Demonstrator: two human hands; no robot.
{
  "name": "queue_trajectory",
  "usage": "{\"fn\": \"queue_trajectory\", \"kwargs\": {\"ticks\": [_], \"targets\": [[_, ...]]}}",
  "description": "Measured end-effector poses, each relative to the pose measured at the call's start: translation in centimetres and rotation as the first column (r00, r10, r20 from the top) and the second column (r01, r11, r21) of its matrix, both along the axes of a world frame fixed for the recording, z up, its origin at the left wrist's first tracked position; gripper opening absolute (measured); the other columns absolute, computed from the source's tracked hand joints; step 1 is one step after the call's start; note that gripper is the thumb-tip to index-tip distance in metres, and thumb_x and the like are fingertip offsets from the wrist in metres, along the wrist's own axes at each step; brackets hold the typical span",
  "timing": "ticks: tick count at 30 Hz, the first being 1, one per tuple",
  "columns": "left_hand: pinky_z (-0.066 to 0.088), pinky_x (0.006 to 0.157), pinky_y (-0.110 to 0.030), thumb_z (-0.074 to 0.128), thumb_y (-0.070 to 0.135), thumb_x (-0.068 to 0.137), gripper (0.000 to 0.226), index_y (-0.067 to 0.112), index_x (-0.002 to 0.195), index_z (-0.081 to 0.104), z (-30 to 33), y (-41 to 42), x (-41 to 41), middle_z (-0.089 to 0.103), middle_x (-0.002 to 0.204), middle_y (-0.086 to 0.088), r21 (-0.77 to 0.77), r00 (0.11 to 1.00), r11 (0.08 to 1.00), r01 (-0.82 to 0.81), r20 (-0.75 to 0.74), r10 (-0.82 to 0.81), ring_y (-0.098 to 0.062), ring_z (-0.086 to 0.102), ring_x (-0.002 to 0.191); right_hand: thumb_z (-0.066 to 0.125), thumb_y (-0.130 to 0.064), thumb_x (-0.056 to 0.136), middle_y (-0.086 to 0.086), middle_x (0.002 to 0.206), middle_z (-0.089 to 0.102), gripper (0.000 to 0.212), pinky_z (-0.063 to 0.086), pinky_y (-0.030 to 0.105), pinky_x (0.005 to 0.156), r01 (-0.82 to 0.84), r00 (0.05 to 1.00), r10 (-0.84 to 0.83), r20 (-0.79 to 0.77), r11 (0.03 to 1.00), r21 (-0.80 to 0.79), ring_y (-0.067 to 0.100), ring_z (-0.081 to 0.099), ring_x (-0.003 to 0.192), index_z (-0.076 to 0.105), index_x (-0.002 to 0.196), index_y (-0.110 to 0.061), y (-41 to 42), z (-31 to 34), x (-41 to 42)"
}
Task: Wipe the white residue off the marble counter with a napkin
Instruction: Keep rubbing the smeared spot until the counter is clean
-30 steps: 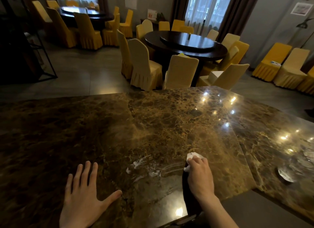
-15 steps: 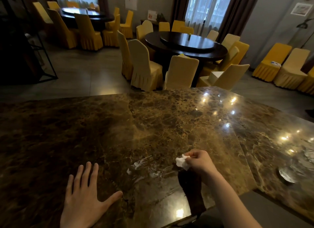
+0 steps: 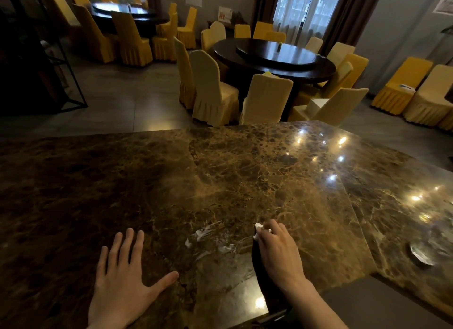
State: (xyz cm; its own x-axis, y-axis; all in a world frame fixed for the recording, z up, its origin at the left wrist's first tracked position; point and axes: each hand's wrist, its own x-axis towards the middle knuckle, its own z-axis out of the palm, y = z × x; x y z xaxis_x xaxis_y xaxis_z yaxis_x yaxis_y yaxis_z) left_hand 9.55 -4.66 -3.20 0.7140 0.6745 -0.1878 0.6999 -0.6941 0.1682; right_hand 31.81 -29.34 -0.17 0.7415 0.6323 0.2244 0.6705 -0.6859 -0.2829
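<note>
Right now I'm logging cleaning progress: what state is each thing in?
white residue: streaks remain on the counter, left of the napkin
napkin: crumpled, held in the right hand
right hand: closed on the napkin, low over the counter
left hand: flat, fingers spread, palm down
marble counter: glossy, not yet clean

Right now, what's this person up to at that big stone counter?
A person is cleaning white residue off the brown marble counter. The right hand presses a crumpled white napkin onto the stone just right of the smears. The left hand lies flat, fingers spread, on the counter to their left. Streaks are plainly visible between the hands, so the wiping isn't finished.
</note>
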Motion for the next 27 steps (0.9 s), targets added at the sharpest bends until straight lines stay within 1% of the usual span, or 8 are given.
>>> {"fn": "queue_trajectory", "kwargs": {"ticks": [6, 9, 12, 17, 19, 22, 24, 27], "targets": [[-0.011, 0.131, -0.049, -0.003, 0.114, 0.048, 0.140, 0.029, 0.156, -0.027, -0.2, 0.0, 0.0, -0.033, 0.165, 0.004, 0.002, 1.000, 1.000, -0.006, 0.000, 0.006, -0.018, -0.029, 0.155, 0.068, -0.015, 0.091, -0.013, 0.084, 0.049, 0.011, 0.034, 0.021, 0.059, -0.134, 0.987, 0.131, -0.092, 0.991, -0.025, 0.010, 0.050, 0.078, 0.075, 0.091, -0.023, -1.0, 0.1, -0.7], [-0.012, 0.131, -0.049, -0.003, 0.114, 0.047, 0.140, 0.028, 0.155, -0.027, -0.1, 0.0, 0.1, -0.033, 0.165, 0.004, -0.010, 1.000, 1.000, -0.009, -0.001, 0.009, -0.018, -0.030, 0.154, 0.064, -0.012, 0.093, -0.007, 0.082, 0.052, 0.016, 0.041, 0.026, 0.062, 0.022, 0.994, -0.023, -0.104, 1.000, -0.012, 0.014, 0.053, 0.077, 0.076, 0.085, -0.019, -1.3, 0.9, 2.5], [-0.013, 0.131, -0.050, -0.004, 0.114, 0.047, 0.140, 0.028, 0.155, -0.029, 0.1, 0.0, 0.0, -0.034, 0.166, 0.003, -0.012, 1.000, 1.000, -0.003, -0.017, 0.003, -0.019, -0.031, 0.154, 0.063, -0.007, 0.091, -0.002, 0.082, 0.057, 0.018, 0.037, 0.028, 0.067, 0.132, 0.982, -0.125, -0.144, 0.991, 0.036, 0.017, 0.055, 0.078, 0.078, 0.084, -0.014, 0.7, 1.8, 3.3], [-0.015, 0.130, -0.049, -0.006, 0.113, 0.046, 0.141, 0.027, 0.154, -0.031, 0.3, -0.1, 0.1, -0.036, 0.165, 0.003, -0.018, 0.999, 1.000, -0.002, -0.032, 0.001, -0.020, -0.034, 0.153, 0.064, -0.016, 0.093, -0.013, 0.077, 0.045, 0.015, 0.039, 0.028, 0.062, -0.127, 0.976, 0.134, -0.172, 0.991, 0.049, 0.011, 0.048, 0.076, 0.073, 0.083, -0.022, 1.8, 0.3, -3.0], [-0.016, 0.130, -0.049, -0.006, 0.113, 0.046, 0.141, 0.027, 0.155, -0.031, 0.4, -0.1, 0.0, -0.036, 0.165, 0.002, -0.017, 0.999, 1.000, 0.005, -0.033, -0.006, -0.020, -0.033, 0.153, 0.064, -0.018, 0.093, -0.012, 0.079, 0.050, 0.013, 0.042, 0.029, 0.063, -0.165, 0.969, 0.169, -0.183, 0.986, 0.035, 0.012, 0.051, 0.078, 0.074, 0.086, -0.022, 1.1, 0.3, -2.5], [-0.015, 0.130, -0.049, -0.007, 0.113, 0.046, 0.141, 0.026, 0.155, -0.030, 0.5, -0.3, 0.0, -0.035, 0.166, 0.002, -0.020, 0.999, 1.000, 0.003, -0.042, -0.004, -0.020, -0.033, 0.153, 0.063, -0.010, 0.093, -0.001, 0.090, 0.068, 0.012, 0.047, 0.031, 0.073, 0.004, 0.983, 0.005, -0.183, 0.999, 0.046, 0.018, 0.060, 0.087, 0.074, 0.092, -0.016, 1.3, 1.4, 1.0], [-0.015, 0.130, -0.049, -0.008, 0.113, 0.046, 0.141, 0.026, 0.155, -0.031, 0.6, -0.3, 0.0, -0.035, 0.166, 0.002, -0.020, 0.999, 1.000, 0.008, -0.039, -0.009, -0.020, -0.033, 0.153, 0.061, -0.003, 0.092, 0.005, 0.094, 0.070, 0.017, 0.047, 0.034, 0.073, 0.137, 0.975, -0.125, -0.181, 0.989, 0.057, 0.025, 0.063, 0.091, 0.075, 0.097, -0.012, 2.0, 2.1, 2.6], [-0.014, 0.130, -0.050, -0.008, 0.113, 0.045, 0.142, 0.026, 0.154, -0.031, 0.7, -0.1, 0.0, -0.035, 0.166, 0.002, -0.033, 0.999, 0.999, 0.006, -0.053, -0.008, -0.021, -0.032, 0.154, 0.059, -0.007, 0.095, -0.001, 0.085, 0.061, 0.020, 0.045, 0.032, 0.069, 0.078, 0.977, -0.064, -0.202, 0.995, 0.058, 0.019, 0.058, 0.079, 0.073, 0.081, -0.014, 2.3, 1.8, 0.3]]}}
